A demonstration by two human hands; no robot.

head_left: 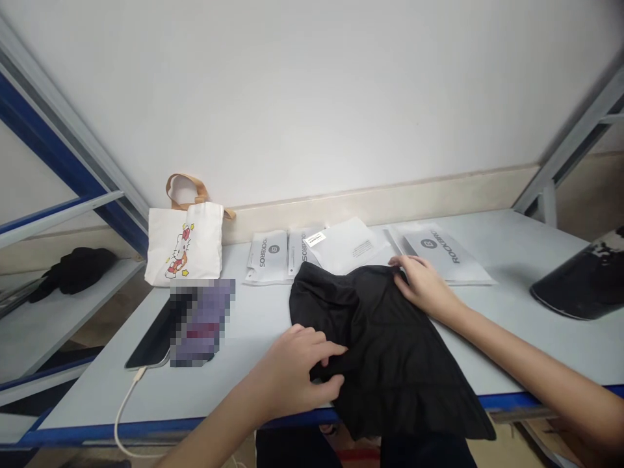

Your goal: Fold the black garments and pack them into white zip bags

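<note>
A black fabric piece, wide and tapering with soft folds, lies on the table and hangs over its front edge. My left hand rests at its left side, index finger and thumb stretched apart over the cloth and the other fingers bent. At the far edge of the fabric, my right hand has its fingertips and thumb closed on the cloth near its top right corner. Just behind the fabric are flat frosted ROCKBROS packets and a white envelope-like pouch with a label.
A white tote bag with tan handles stands at the back left. In front of it lie a phone on a white cable and a blurred purple item. A dark, glossy object sits at the right. Metal frame posts flank the table.
</note>
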